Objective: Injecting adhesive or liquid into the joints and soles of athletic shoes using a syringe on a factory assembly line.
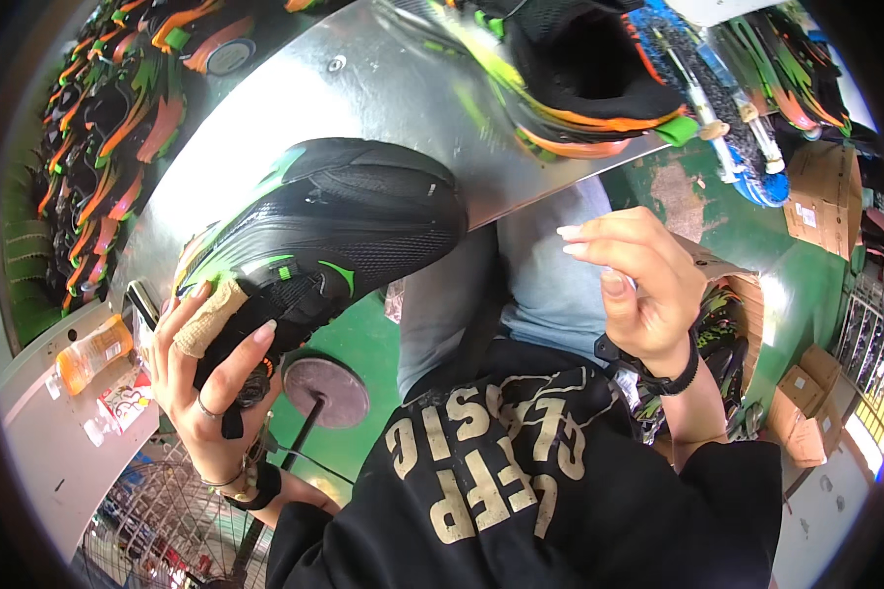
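black shoe with green accents [349, 226] held up off the metal bench [403, 108] by the left hand [201, 378], toe pointing up and to the right, heel end low in the palm. left grip closed around the heel and sole, fingers wrapped over the side, one finger bound in tan tape [209, 319], a ring on another. shoe tilted that way seemingly to turn its side and lacing area toward the eyes for a close look or small handwork.

right hand [638, 294] raised apart from the shoe, over the lap, fingers curled inward with thumb pressed toward the fingertips, as if pinching something tiny; whether anything sat in that grip could not be told. black band on the right wrist [673, 378].

around: second black shoe with orange and green sole [580, 88] resting on the far edge of the bench, rows of similar orange-and-green shoes [108, 128] stacked at the left, more at the upper right beside a blue brush-like tool [717, 118]. round metal disc on a stand [326, 391] just below the held shoe, close enough to hinder lowering it. orange bottle [93, 353] on a pale ledge at the left. cardboard boxes [810, 412] on the green floor [354, 334] at the right. black printed top [521, 481] filling the lower middle.
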Tool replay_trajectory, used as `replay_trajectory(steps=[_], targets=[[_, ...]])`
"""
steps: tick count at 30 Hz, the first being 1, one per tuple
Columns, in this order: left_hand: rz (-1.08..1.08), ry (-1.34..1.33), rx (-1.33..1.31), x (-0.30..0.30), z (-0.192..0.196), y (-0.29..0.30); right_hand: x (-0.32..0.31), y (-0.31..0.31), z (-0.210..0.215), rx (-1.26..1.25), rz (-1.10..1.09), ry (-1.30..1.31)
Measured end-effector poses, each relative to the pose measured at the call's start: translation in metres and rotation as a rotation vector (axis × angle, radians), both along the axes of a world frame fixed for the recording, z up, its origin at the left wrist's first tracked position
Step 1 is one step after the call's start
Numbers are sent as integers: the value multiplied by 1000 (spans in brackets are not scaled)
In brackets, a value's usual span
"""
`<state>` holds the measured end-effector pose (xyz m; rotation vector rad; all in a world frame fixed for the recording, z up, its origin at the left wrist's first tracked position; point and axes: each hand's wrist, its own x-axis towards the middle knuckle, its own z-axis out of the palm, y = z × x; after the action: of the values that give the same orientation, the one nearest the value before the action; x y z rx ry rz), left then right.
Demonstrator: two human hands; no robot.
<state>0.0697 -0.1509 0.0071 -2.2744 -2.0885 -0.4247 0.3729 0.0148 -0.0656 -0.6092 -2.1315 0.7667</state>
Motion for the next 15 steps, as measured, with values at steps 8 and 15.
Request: replay_trajectory(steps=[8, 15], targets=[[9, -16, -21, 10, 15, 12, 47, 22, -38, 382, -392, -443], [374, 84, -56, 36, 29, 55, 47, 31, -51, 403, -425, -651]])
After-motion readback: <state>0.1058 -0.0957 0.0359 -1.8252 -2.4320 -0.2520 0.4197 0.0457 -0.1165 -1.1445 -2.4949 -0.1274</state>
